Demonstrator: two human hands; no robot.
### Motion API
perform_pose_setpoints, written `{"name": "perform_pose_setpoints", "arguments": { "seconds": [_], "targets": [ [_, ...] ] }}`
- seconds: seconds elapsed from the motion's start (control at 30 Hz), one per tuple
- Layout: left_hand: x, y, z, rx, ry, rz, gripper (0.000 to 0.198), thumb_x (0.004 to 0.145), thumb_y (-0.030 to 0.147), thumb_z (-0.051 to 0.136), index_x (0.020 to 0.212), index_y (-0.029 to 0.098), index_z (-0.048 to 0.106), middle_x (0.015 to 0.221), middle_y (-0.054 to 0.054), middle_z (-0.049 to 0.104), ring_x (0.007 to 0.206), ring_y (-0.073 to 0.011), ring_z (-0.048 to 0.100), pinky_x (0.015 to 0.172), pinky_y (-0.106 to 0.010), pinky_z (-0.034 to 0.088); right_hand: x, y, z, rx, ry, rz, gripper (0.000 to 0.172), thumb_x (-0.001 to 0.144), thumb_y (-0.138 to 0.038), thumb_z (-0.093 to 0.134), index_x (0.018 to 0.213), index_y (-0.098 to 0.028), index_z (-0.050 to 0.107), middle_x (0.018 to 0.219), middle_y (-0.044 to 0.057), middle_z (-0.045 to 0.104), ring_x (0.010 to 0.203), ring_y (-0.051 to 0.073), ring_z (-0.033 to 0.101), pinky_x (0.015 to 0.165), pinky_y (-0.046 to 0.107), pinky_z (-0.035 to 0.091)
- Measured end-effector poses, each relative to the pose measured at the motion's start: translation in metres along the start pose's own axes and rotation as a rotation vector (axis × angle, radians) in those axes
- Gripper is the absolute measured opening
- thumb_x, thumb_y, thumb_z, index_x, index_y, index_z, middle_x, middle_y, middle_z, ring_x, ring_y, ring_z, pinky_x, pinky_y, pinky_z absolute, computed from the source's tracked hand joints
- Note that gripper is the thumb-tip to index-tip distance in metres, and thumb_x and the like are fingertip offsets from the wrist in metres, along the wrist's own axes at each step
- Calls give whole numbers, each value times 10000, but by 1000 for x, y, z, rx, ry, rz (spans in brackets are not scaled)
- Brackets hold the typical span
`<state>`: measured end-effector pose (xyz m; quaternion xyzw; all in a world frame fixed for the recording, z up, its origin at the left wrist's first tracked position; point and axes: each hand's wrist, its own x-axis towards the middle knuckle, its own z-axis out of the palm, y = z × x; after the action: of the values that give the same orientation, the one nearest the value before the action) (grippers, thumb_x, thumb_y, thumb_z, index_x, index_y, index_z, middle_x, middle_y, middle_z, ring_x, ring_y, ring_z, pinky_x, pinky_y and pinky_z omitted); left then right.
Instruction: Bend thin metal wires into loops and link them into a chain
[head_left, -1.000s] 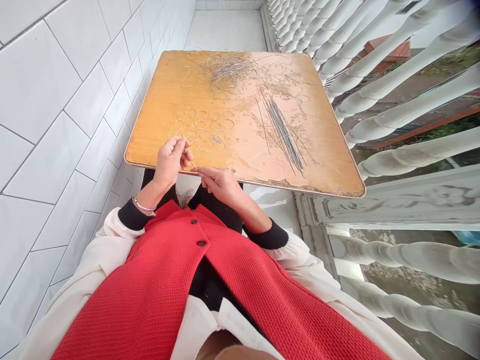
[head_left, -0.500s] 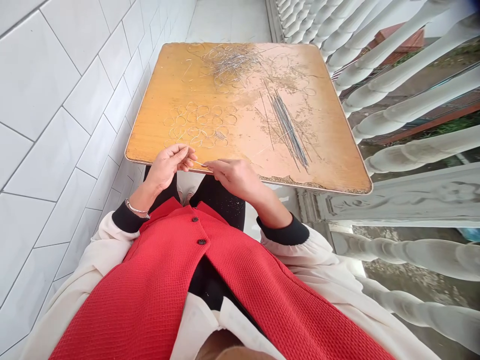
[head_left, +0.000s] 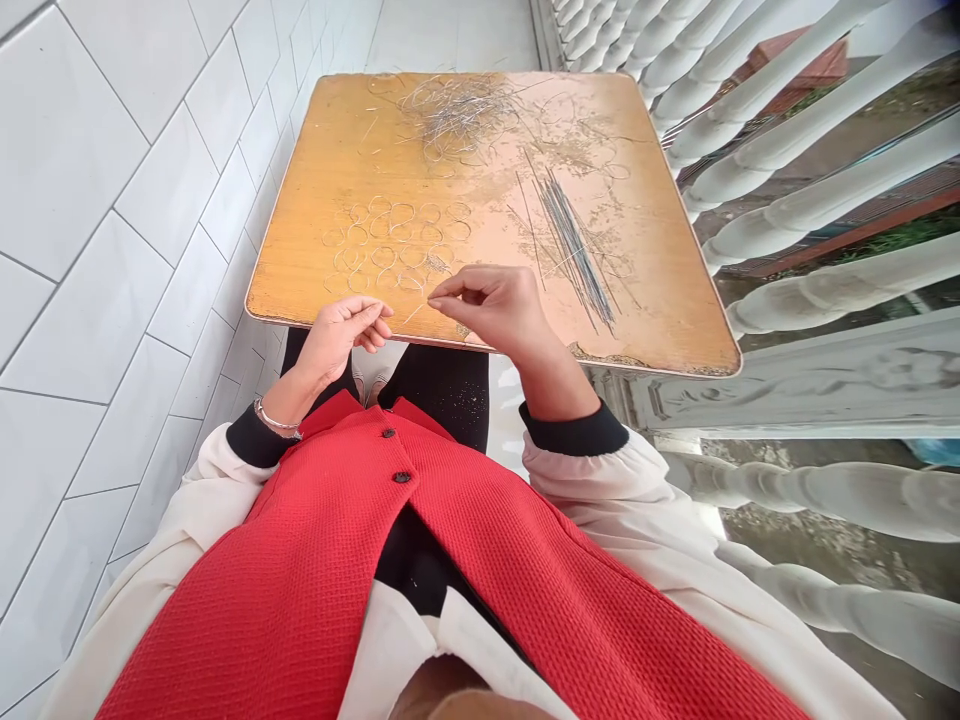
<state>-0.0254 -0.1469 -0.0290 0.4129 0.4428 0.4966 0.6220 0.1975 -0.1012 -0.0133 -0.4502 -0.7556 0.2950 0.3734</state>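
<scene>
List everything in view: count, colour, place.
square wooden tabletop: one, orange-tan, centre
round wire rings: many, silver, rows at near left of tabletop
tangled wire heap: one, silver, far edge of tabletop
bundle of straight wires: one, grey, right of tabletop
short straight wire: one, silver, by right fingertips
rectangular wall tiles: many, white, left
turned balusters: many, white, right
knit waistcoat: one, red, on the person
bangle: one, silver, left wrist
left hand: one, tabletop's near edge
right hand: one, over tabletop
</scene>
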Motion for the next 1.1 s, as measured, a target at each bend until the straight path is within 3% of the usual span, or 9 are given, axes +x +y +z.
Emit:
{"name": "perform_pose_setpoints", "arguments": {
  "seconds": [0.1,0.2,0.43,0.53,0.63,0.73,0.83,1.1],
  "targets": [
    [1,1,0,-55,72,23,205,988,259,645,821,154,700,662,14,698,525,-38,610,528,-152,453,3,7,9,416,33,172,284,724,-481,814,787,-213,745,731,38,688,620,149,555,553,300,421],
    [2,1,2,-81,89,23,198,998,259,630,841,159,695,684,15,702,550,-39,623,547,-153,462,-1,11,24,691,73,238,371,654,-531,844,848,-232,743,810,27,702,615,123,551,580,297,480],
    [0,0,12,-131,90,-8,195,1002,234,617,830,161,673,685,19,703,563,-41,641,565,-155,471,-6,5,53,736,135,280,473,822,-721,647,884,-253,622,1089,50,726,847,142,665,673,261,564],
    [1,0,14,-130,118,5,187,989,259,646,829,165,667,694,22,703,574,-41,646,572,-155,471,-5,3,54,766,106,336,503,866,-755,591,869,-253,576,918,30,714,768,138,659,627,247,550],
    [0,-2,15,-143,133,47,191,996,239,628,825,161,667,683,23,700,567,-41,646,563,-154,471,-6,1,50,820,31,342,510,844,-744,647,811,-241,569,648,-22,585,569,117,558,534,238,489],
    [-1,-3,16,-133,119,82,194,995,204,616,817,153,674,663,26,694,543,-43,639,548,-155,479,-7,-4,45,775,-48,327,532,748,-728,766,768,-216,623,531,-53,496,447,86,433,446,223,382],
    [-2,-5,17,-71,85,87,196,980,216,641,803,145,684,645,24,690,524,-52,635,529,-158,487,-6,-10,42,603,-29,266,531,751,-703,781,789,-178,707,529,-44,511,433,68,399,430,220,329],
    [-5,-4,16,16,104,114,196,974,206,641,803,144,712,622,25,692,503,-53,632,505,-149,496,-9,-3,49,98,52,-36,300,980,-378,574,1011,-184,802,716,19,633,635,133,544,636,284,469]
  ]
}}
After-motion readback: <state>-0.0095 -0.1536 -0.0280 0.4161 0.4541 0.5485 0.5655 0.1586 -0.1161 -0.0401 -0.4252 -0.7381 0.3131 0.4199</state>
